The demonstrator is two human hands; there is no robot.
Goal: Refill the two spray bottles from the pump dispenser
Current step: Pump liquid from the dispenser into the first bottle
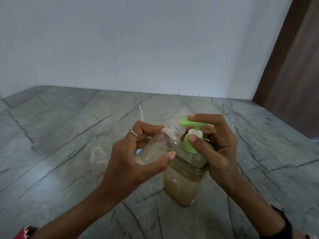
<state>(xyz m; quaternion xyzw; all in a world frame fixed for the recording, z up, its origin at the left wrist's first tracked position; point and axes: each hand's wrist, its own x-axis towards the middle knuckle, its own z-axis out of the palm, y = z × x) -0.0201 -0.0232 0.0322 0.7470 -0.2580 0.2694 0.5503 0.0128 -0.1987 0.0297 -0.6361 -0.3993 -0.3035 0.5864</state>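
A grey stone counter, smooth and crossed by dark crack-like veins, carries the things; behind it rises a plain pale wall, and a brown panel runs down the right edge.

The dispenser stands upright on the counter near the middle. Its body is clear, squarish plastic with rounded corners, filled most of the way with a cloudy tan liquid, and it bears a small white label with a red border. A green domed collar and a white stem top it, ending in a flat green pump head whose spout points left.

The left hand is curled round a clear bottle, thumb below and fingers above, with a ring on one finger. The bottle is cylindrical, tilted with its threaded open neck up and to the right, right at the spout tip. A pale cloudy liquid sits in its lower part.

The right hand is at the pump: its fingers are bent over the top of the pump head and its thumb presses against the green collar. A dark band circles that wrist.

A second bottle, clear, uncapped and seemingly empty, stands upright on the counter left of the hands. Beyond the left hand a thin white tube lies on the stone, its near end hidden behind the fingers.
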